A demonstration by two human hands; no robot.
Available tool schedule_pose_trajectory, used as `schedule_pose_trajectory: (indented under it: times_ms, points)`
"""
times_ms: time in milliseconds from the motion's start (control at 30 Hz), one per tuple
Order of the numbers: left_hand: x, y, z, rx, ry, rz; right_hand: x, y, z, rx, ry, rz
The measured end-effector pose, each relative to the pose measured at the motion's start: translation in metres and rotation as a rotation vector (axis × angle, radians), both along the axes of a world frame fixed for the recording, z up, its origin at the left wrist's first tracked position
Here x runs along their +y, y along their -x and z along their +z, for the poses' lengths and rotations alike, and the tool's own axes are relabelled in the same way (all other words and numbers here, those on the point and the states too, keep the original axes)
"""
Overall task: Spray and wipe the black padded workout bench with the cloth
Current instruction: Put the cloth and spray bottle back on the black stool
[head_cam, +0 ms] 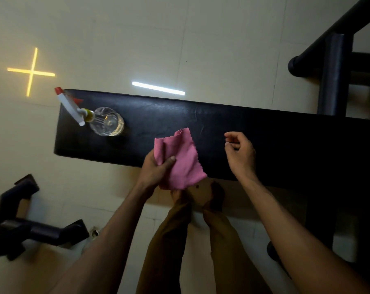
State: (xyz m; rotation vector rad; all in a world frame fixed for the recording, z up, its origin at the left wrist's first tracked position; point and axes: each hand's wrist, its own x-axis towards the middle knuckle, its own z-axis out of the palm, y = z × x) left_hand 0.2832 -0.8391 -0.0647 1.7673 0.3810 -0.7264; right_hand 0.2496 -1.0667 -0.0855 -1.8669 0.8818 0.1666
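Note:
The black padded bench [222,122] runs across the middle of the view from left to right. My left hand [156,168] grips a pink cloth [182,160] over the bench's near edge, and the cloth hangs partly spread. To the right of the cloth my right hand [240,152] hovers over the pad with its fingers loosely curled and nothing in them. A clear spray bottle [106,122] with a white and red trigger head stands on the bench's left end.
A black metal frame [332,66] rises at the upper right behind the bench. Another dark piece of equipment [27,221] sits on the pale tiled floor at the lower left. My legs and feet [201,198] stand close against the bench's near side.

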Motion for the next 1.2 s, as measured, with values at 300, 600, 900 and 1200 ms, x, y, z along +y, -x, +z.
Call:
schedule_pose_trajectory:
  times_ms: [300,600,900,1200]
  points:
    - [0.089,0.026,0.004,0.04,0.051,0.131,0.097,-0.033,0.018,-0.078,-0.027,0.205]
    - [0.232,0.014,-0.016,0.081,0.073,0.261,0.259,-0.133,0.011,-0.228,-0.136,0.45]
    - [0.318,-0.023,-0.024,0.072,0.062,0.32,0.319,-0.182,0.005,-0.316,0.033,0.448]
    - [0.309,-0.022,0.037,0.04,0.157,0.429,0.31,-0.133,0.096,-0.392,0.02,0.383]
